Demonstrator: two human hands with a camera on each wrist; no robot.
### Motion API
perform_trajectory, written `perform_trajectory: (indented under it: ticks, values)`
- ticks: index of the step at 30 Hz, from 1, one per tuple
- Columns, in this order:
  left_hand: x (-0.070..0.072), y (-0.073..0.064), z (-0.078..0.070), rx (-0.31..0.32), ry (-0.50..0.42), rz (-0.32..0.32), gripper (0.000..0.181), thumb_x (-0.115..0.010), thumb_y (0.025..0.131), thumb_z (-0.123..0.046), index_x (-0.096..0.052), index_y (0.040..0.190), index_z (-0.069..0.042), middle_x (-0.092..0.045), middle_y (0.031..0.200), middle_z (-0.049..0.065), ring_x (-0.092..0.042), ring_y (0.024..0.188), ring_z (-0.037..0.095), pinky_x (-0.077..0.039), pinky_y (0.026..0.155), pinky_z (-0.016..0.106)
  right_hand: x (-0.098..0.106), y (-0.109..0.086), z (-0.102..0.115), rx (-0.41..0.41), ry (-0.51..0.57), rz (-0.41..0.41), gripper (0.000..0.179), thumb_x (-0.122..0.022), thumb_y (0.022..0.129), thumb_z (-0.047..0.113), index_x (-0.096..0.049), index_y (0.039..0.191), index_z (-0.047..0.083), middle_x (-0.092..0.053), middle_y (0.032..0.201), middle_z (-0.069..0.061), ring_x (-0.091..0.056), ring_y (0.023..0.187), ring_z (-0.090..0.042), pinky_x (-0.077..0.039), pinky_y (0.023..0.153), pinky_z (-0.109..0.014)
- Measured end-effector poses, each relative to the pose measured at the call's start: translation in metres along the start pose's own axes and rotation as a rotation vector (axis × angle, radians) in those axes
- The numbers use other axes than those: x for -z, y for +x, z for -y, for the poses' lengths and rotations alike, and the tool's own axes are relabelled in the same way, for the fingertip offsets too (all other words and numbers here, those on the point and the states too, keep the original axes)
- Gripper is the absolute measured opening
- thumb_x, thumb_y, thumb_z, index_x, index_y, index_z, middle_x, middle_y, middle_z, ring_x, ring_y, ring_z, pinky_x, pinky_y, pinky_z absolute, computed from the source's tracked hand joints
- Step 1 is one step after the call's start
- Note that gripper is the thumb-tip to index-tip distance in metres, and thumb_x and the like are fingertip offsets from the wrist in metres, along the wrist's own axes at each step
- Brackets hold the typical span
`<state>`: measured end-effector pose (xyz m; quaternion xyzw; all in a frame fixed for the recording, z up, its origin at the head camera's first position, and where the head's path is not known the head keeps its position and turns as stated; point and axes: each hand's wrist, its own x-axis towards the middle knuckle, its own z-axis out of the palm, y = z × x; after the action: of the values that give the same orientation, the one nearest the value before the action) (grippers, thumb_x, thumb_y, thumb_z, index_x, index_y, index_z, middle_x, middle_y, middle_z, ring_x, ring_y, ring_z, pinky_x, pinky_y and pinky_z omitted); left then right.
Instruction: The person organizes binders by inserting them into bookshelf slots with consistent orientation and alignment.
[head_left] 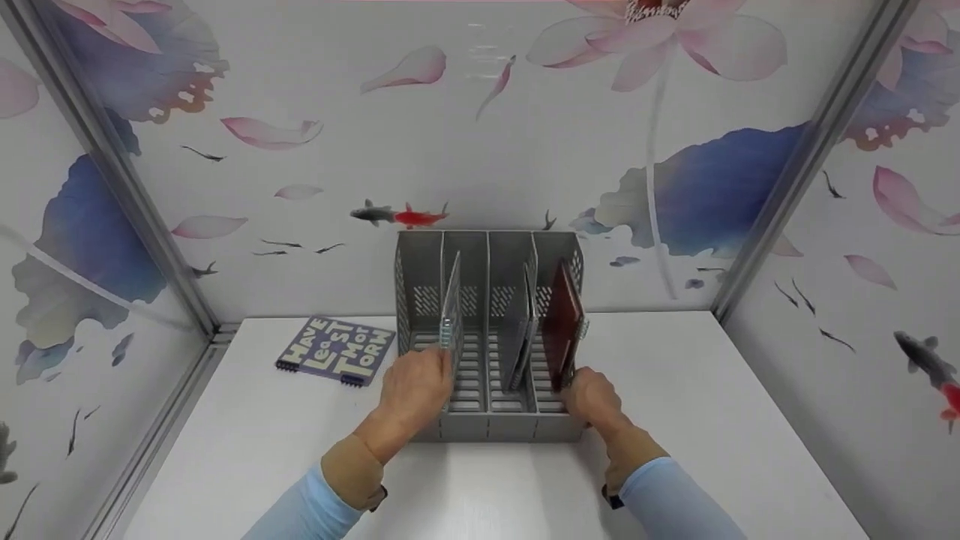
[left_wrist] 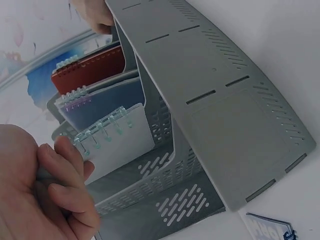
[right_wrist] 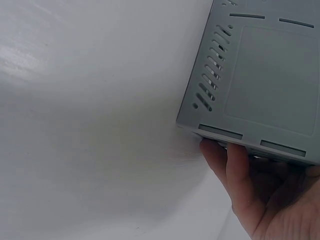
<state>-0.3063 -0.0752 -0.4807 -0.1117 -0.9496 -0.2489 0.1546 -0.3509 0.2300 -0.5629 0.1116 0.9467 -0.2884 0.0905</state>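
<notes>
A grey file organizer [head_left: 465,429] with upright dividers stands on the table. At its left front, my left hand [head_left: 414,386] pinches the near edge of a pale ring-bound notebook [left_wrist: 122,145], which stands upright in the organizer; the left wrist view shows curled fingers by its clear rings. Farther right in the organizer stand a blue-grey notebook [head_left: 514,334] and a red-brown notebook [head_left: 562,330]. My right hand [head_left: 596,397] grips the organizer's right front corner, its fingers [right_wrist: 238,167] against the slotted edge in the right wrist view.
Left of the organizer a purple notebook [head_left: 336,349] with large pale lettering lies flat on the white table [head_left: 510,487]. Behind stands a wall panel [head_left: 480,150] printed with petals and fish, and metal posts [head_left: 810,157] frame both sides.
</notes>
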Motion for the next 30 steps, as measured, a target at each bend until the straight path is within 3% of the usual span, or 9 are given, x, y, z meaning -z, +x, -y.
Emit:
perform_trajectory:
  ticks: [11,19,26,30]
  values:
    - [-0.026,0.022,-0.01,0.052,0.045,0.023,0.039,-0.049,0.119,-0.025,-0.06,0.083,-0.014,-0.052,0.066,-0.003,-0.05,0.059,0.017,-0.044,0.052,0.038,-0.001,0.0,-0.001,0.001,0.008,0.011,0.023,-0.065,0.105,0.016,-0.07,0.118,-0.001,-0.074,0.096,-0.011,-0.07,0.077,-0.024,-0.059,0.06,-0.036]
    - [-0.051,0.039,-0.016,0.101,0.021,0.088,0.037,-0.049,0.119,-0.024,-0.07,0.093,-0.009,-0.06,0.073,0.001,-0.054,0.065,0.018,-0.05,0.059,0.041,0.003,0.002,-0.002,-0.015,-0.005,0.01,0.024,-0.067,0.105,0.02,-0.071,0.118,0.0,-0.074,0.096,-0.01,-0.069,0.078,-0.024,-0.058,0.06,-0.036]
    - [-0.069,0.045,-0.015,0.088,0.058,0.08,0.037,-0.052,0.114,-0.018,-0.075,0.09,-0.003,-0.078,0.083,0.016,-0.077,0.075,0.032,-0.063,0.064,0.049,0.003,0.001,-0.003,0.004,-0.041,0.01,0.026,-0.062,0.104,0.017,-0.072,0.118,-0.002,-0.075,0.097,-0.013,-0.069,0.075,-0.024,-0.055,0.058,-0.035]
    - [-0.078,0.046,-0.012,0.105,0.05,0.108,0.036,-0.051,0.115,-0.018,-0.077,0.095,-0.002,-0.08,0.089,0.018,-0.08,0.083,0.036,-0.066,0.071,0.052,0.0,0.001,-0.004,0.014,-0.05,0.004,0.024,-0.06,0.103,0.015,-0.073,0.115,-0.002,-0.076,0.098,-0.014,-0.07,0.074,-0.024,-0.056,0.056,-0.035]
